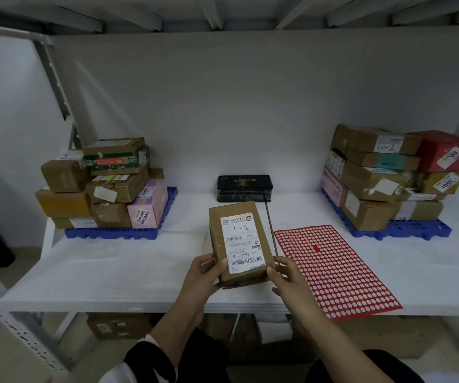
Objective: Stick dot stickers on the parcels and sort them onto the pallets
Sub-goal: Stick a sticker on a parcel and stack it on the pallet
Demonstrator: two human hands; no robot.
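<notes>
1. Holding a brown cardboard parcel (240,246) just below the centre of the frame, over the front part of the white shelf (112,275), label side up.
2. Gripped at its near end from both sides: left hand (203,275) curled round the lower-left corner with the thumb on the top face, right hand (286,276) clasping the lower-right corner with the thumb against the edge beside the barcode.
3. Bearing a white shipping label (243,239) with "3-1" handwritten on it, the print upside down from this view.
4. Lying flat just right of the right hand: a red dot-sticker sheet (336,272), reaching the shelf's front edge at the lower right of the frame.
5. Standing behind the parcel at mid-frame, against the back wall: a black box (244,187), with a thin dark rod (271,230) slanting down from it along the parcel's right side.
6. Stacked at the left of the frame on a blue pallet (112,233): a pile of parcels (103,186), mostly brown, one pink at the front.
7. Stacked at the right of the frame on a second blue pallet (405,230): another pile of parcels (383,172), a red box on top at its right; both piles well apart from the hands.
</notes>
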